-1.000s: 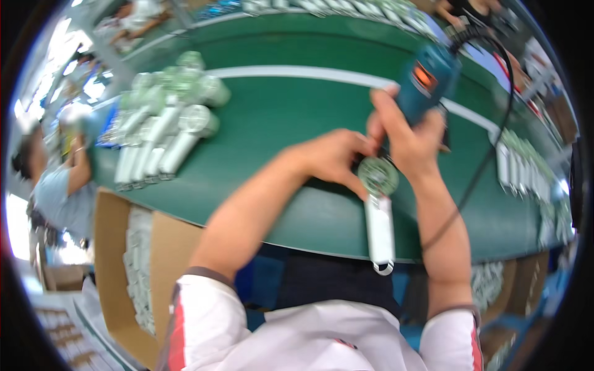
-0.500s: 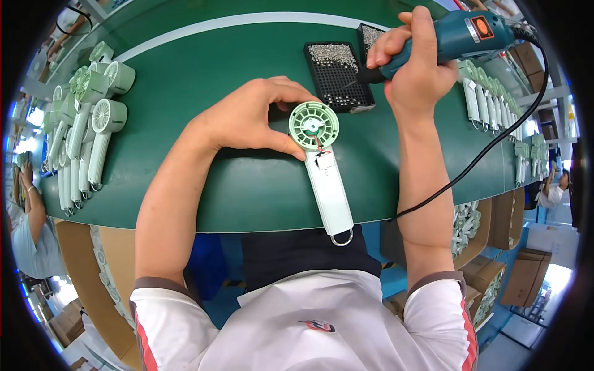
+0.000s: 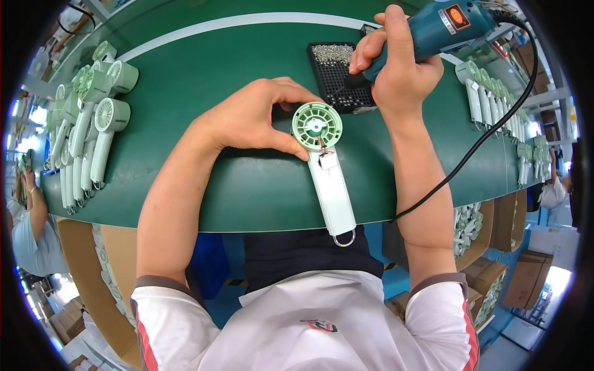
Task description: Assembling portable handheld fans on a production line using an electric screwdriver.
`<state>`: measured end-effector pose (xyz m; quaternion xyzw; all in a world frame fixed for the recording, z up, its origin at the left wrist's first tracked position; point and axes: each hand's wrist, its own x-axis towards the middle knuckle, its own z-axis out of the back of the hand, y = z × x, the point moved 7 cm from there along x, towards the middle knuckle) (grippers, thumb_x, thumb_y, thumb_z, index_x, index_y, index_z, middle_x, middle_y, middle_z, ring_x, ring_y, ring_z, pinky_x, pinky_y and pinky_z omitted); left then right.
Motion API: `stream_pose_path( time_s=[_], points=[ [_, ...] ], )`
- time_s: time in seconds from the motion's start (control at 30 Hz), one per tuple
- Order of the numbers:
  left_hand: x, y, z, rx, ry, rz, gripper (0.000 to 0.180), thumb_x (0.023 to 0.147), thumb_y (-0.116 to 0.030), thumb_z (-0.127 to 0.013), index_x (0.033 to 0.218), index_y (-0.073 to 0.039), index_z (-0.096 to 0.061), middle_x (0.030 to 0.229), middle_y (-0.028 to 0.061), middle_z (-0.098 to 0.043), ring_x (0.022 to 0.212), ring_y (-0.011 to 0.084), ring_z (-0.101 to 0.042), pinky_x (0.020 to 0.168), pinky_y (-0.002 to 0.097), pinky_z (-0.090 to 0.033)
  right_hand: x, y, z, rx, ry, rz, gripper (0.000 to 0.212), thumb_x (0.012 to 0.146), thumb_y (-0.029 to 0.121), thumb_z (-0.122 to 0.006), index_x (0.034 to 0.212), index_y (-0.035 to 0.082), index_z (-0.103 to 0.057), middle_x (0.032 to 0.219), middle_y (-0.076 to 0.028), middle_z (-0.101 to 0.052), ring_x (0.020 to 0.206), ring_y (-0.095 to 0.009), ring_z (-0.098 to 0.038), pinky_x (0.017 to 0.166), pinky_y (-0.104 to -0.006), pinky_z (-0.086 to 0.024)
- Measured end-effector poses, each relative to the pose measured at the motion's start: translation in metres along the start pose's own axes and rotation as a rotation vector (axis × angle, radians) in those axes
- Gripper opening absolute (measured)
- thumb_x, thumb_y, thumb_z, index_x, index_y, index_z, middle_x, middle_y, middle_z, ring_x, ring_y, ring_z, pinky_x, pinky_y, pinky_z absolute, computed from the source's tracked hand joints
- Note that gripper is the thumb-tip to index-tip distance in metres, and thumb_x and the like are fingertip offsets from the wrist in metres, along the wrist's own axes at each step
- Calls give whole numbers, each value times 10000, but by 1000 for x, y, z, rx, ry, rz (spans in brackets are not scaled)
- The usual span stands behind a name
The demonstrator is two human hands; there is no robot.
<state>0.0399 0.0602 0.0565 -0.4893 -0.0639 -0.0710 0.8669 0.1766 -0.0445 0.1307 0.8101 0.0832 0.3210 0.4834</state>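
A pale green handheld fan (image 3: 332, 188) lies on the green table with its round head open, showing a motor hub and red and dark wires. My left hand (image 3: 255, 117) grips that head from the left, thumb on the near side and fingers on the far side. The fan's handle points toward me, and its metal loop hangs past the table edge. My right hand (image 3: 403, 77) is wrapped round a teal electric screwdriver (image 3: 433, 31), held in the air with its tip pointing down and left. Below the tip is a black screw tray (image 3: 325, 74) with small silver screws.
Several fans (image 3: 102, 117) stand stacked at the left of the table (image 3: 260, 198), and another row of fans (image 3: 486, 99) lies at the right. A black cord (image 3: 467, 167) loops down past my right forearm. Cardboard boxes (image 3: 120, 247) with fan parts stand below the table.
My right hand has moved left with the electric screwdriver, bringing its tip nearer the fan. My left hand still grips the fan, almost unmoved.
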Motion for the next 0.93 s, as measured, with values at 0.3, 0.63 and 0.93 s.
stream_pose_path(
  time_s=[0.3,0.63,0.93],
  points=[
    [1,-1,0,-33,0,0,750,611,-309,-972,1264,-59,-699,1159,110,-689,1063,246,-614,880,348,-508,2,-3,-4,-130,116,53,244,1012,165,-638,847,-15,-628,586,-57,-591,445,-137,-559,428,-283,-462],
    [0,-3,0,-56,-11,20,733,622,-318,-962,1255,-54,-704,1122,107,-710,1023,245,-608,860,345,-500,0,-7,-25,-188,285,148,168,971,140,-699,917,-11,-646,599,-52,-623,485,-134,-600,467,-277,-475],
    [0,-3,1,-32,7,8,730,598,-256,-969,1257,-79,-709,1152,85,-711,1098,236,-616,957,354,-482,11,0,-11,25,210,103,209,1007,142,-639,985,-64,-617,596,-87,-598,469,-189,-588,498,-345,-520]
  ],
)
